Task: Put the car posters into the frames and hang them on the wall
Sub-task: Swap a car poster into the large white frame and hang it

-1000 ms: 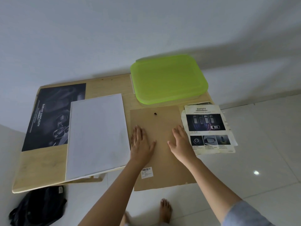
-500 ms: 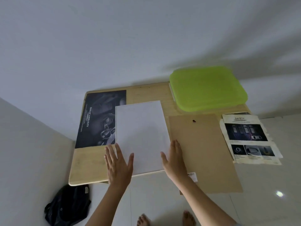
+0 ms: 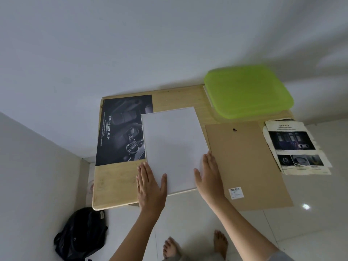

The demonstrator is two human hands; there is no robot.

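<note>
Bracketing the white frame (image 3: 173,147) on the bench (image 3: 116,185), the left grip (image 3: 151,185) and right grip (image 3: 209,178) rest flat at its near corners, fingers straight and clasping nothing. A dark car poster (image 3: 122,129) lies just left, partly under the frame, and the backing board (image 3: 244,162) lies just right. This looks like readying the frame; next, the poster needs laying in squarely, then the board.

Around the white panel (image 3: 174,147): dark poster (image 3: 122,130) tucked under its left edge, brown board (image 3: 248,162) right beside it, green lid (image 3: 248,91) back-right. Bare bench (image 3: 116,185) only behind it and front-left.
</note>
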